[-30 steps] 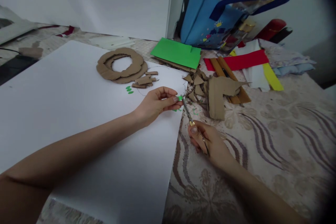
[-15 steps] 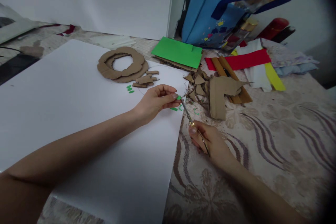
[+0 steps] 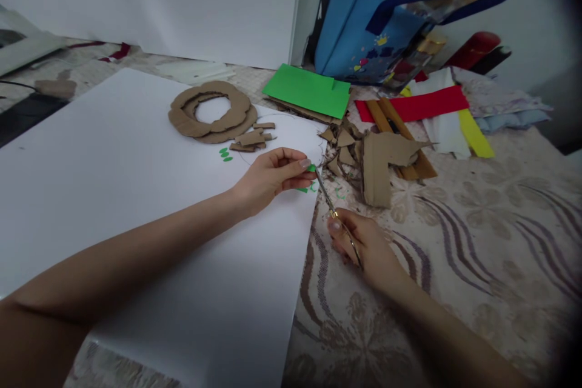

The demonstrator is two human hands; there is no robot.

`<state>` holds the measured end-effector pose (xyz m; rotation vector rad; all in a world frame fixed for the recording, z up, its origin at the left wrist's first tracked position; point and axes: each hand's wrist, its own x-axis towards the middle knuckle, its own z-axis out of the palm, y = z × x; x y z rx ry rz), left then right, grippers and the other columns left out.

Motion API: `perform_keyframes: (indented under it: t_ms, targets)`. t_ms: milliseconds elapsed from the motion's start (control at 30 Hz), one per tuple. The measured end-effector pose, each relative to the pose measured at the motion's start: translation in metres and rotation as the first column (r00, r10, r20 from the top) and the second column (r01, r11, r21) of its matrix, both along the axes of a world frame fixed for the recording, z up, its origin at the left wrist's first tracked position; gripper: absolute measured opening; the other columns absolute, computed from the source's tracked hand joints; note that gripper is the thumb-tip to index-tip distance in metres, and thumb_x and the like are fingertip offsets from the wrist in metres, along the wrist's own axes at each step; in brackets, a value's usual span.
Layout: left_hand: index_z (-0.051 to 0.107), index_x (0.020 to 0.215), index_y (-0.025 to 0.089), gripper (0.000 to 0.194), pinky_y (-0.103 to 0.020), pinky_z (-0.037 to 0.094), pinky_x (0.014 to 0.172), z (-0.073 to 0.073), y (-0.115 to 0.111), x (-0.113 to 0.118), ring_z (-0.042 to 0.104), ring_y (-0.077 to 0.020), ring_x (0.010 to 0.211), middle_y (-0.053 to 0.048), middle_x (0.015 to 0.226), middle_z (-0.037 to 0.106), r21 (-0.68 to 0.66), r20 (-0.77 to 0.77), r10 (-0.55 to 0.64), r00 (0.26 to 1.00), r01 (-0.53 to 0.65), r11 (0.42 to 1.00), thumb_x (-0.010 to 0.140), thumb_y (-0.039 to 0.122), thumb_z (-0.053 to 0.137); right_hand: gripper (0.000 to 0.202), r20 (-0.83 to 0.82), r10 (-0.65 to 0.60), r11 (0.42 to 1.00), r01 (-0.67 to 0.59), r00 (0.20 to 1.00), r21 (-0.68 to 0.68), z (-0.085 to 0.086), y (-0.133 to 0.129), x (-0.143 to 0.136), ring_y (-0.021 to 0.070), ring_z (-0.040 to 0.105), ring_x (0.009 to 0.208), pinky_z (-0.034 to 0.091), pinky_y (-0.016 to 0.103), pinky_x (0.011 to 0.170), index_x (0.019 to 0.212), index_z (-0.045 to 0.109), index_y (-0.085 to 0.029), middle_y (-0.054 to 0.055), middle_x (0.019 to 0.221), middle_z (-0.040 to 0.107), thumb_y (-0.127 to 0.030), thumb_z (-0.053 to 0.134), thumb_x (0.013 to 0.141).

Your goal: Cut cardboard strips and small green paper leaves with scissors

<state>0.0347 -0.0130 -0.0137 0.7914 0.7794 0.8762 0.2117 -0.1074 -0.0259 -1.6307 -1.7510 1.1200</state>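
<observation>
Between thumb and fingers, my left hand (image 3: 277,176) pinches a small green paper piece (image 3: 311,168) above the edge of the white sheet (image 3: 173,267). My right hand (image 3: 357,239) grips a pair of scissors (image 3: 325,191) with gold-coloured handles, their tips at the green piece. Tiny green offcuts (image 3: 340,193) lie under the blades. Left of my hands, several green paper ovals (image 3: 225,154) rest on the sheet. Two stacked scalloped cardboard rings (image 3: 179,118) lie behind them, beside small cardboard strips (image 3: 250,139).
Green sheets (image 3: 304,88) lie at the back near a blue bag (image 3: 350,24). Cardboard scraps (image 3: 345,145) and a larger cardboard offcut (image 3: 376,170) are on the patterned tablecloth (image 3: 436,291). Red strip (image 3: 422,103) and yellow strip (image 3: 475,133) lie farther right. A white board (image 3: 159,0) stands behind.
The green piece has shifted slightly within my left fingers and shows less. A few more green bits lie on the cloth below the scissors. Both hands stay nearly in place.
</observation>
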Motion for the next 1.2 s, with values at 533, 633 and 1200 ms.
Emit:
perform_keyframes:
  t_ms: [533, 633, 1200]
  targets:
    - [0.056, 0.076, 0.009, 0.009, -0.027, 0.053, 0.076, 0.0015, -0.0039, 0.0018, 0.068, -0.0121, 0.072, -0.007, 0.077, 0.068, -0.065, 0.002, -0.089, 0.996, 0.088, 0.994, 0.084, 0.007, 0.056, 0.045, -0.17, -0.017, 0.995, 0.0, 0.985, -0.099, -0.0051, -0.0026, 0.0004, 0.0097, 0.035, 0.046, 0.028, 0.024, 0.043, 0.064, 0.038, -0.021, -0.005, 0.053, 0.036, -0.06, 0.038, 0.088]
    - [0.056, 0.076, 0.009, 0.008, -0.026, 0.052, 0.076, 0.001, -0.0042, 0.0022, 0.067, -0.0117, 0.072, -0.006, 0.077, 0.067, -0.057, -0.003, -0.097, 0.995, 0.097, 0.994, 0.084, 0.007, 0.056, 0.045, -0.193, -0.029, 0.992, 0.005, 0.981, -0.125, -0.0027, -0.0031, -0.0005, 0.0101, 0.036, 0.047, 0.029, 0.024, 0.043, 0.065, 0.039, -0.021, -0.004, 0.055, 0.037, -0.06, 0.039, 0.087]
    - [0.055, 0.076, 0.009, 0.008, -0.025, 0.053, 0.074, -0.0007, -0.0057, 0.004, 0.068, -0.0114, 0.072, -0.005, 0.076, 0.067, -0.061, 0.001, -0.118, 0.993, 0.118, 0.991, 0.084, 0.006, 0.055, 0.048, -0.168, -0.022, 0.996, 0.008, 0.986, -0.087, -0.0019, -0.0024, 0.0004, 0.0103, 0.034, 0.049, 0.027, 0.025, 0.045, 0.063, 0.038, -0.02, -0.004, 0.055, 0.034, -0.062, 0.035, 0.087]
